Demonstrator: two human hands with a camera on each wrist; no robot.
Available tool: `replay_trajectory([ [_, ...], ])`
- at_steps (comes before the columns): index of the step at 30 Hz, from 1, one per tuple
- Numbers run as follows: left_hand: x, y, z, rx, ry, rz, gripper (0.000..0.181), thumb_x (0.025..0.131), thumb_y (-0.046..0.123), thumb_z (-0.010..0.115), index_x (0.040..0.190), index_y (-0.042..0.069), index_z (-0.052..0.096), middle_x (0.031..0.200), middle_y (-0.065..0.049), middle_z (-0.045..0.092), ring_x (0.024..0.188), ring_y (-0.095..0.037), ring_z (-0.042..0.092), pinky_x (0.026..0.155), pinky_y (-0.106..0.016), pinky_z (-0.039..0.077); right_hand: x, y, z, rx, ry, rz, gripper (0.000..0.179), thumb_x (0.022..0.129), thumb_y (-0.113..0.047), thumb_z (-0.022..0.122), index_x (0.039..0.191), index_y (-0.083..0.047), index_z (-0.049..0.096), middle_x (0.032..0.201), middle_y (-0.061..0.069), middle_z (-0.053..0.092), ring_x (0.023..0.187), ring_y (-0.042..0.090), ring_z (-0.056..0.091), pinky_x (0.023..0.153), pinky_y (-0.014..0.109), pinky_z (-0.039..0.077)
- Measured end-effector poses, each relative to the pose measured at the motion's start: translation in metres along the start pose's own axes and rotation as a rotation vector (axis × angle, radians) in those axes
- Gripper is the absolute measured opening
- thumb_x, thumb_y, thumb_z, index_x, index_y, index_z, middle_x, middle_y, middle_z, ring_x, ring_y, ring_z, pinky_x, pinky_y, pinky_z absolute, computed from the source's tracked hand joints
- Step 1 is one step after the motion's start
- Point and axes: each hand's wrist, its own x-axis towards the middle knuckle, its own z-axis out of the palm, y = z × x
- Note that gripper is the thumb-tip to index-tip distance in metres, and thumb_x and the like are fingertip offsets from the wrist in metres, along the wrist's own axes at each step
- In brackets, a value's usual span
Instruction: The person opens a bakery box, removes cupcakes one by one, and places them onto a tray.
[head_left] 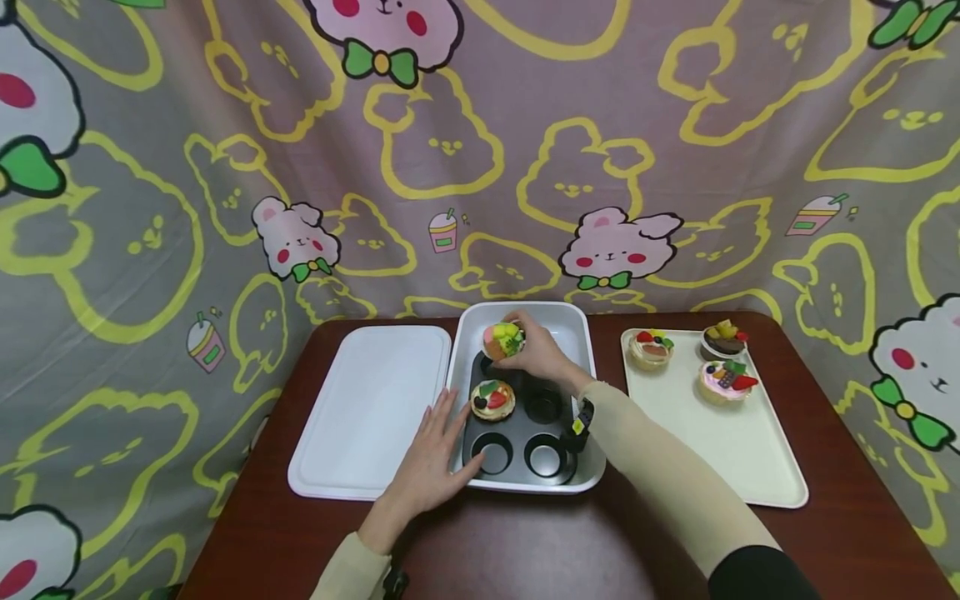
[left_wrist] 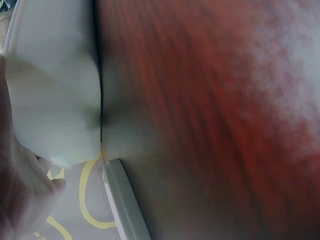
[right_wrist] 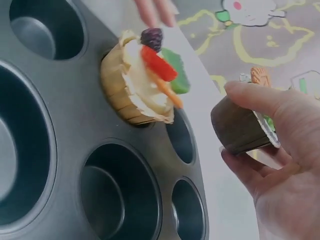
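Observation:
My right hand (head_left: 536, 348) grips a fruit-topped tart (head_left: 504, 341) over the far-left cup of a dark muffin pan (head_left: 520, 452). Thumb and fingers close round its brown case (right_wrist: 237, 127) in the right wrist view, and green and yellow toppings show from above. The pan sits inside a deep white tray (head_left: 592, 467). Another tart (head_left: 492, 402), topped with berries and a green leaf, fills the middle-left cup. Beside it, my left hand (head_left: 429, 454) lies with spread, straight fingers over the tray's left rim. The left wrist view catches only part of that hand (left_wrist: 25, 195).
A flat white tray or lid (head_left: 367, 417) lies to the left on the brown table (head_left: 540, 550). On the right, a cream tray (head_left: 712, 458) carries a tart (head_left: 651, 350), a dark-topped one (head_left: 724, 340) and a pink-topped one (head_left: 724, 383). A patterned curtain (head_left: 480, 225) hangs behind.

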Motion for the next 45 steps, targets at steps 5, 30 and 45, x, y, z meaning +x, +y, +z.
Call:
replay_trajectory([
  [5,0.0,0.001,-0.001,-0.006,-0.015,-0.008,0.084,0.1,0.055,0.068,0.169,0.012,0.044,0.184,-0.016,0.024,0.173,-0.038,0.019,0.137,-0.066,0.025,-0.008,0.0,-0.014,0.104,-0.001,0.03,0.078,0.086,-0.006,0.093,0.147,-0.003,0.045,0.149,0.029,0.063,0.127,0.04,0.065,0.109,0.052,0.056],
  [30,-0.002,0.002,-0.002,-0.02,0.0,0.004,0.084,0.1,0.053,0.069,0.168,0.009,0.045,0.183,-0.02,0.025,0.172,-0.039,0.021,0.137,-0.066,0.024,-0.063,0.029,-0.081,0.122,0.122,0.112,0.081,0.092,-0.003,0.086,0.149,0.001,0.03,0.156,0.033,0.059,0.131,0.042,0.058,0.11,0.048,0.054],
  [45,-0.002,0.001,-0.001,-0.018,0.003,0.006,0.084,0.1,0.053,0.069,0.168,0.01,0.045,0.183,-0.019,0.026,0.172,-0.04,0.021,0.137,-0.066,0.025,-0.105,0.058,-0.112,0.086,0.168,0.214,0.084,0.092,-0.008,0.087,0.149,0.002,0.025,0.158,0.038,0.052,0.136,0.046,0.058,0.108,0.046,0.056],
])
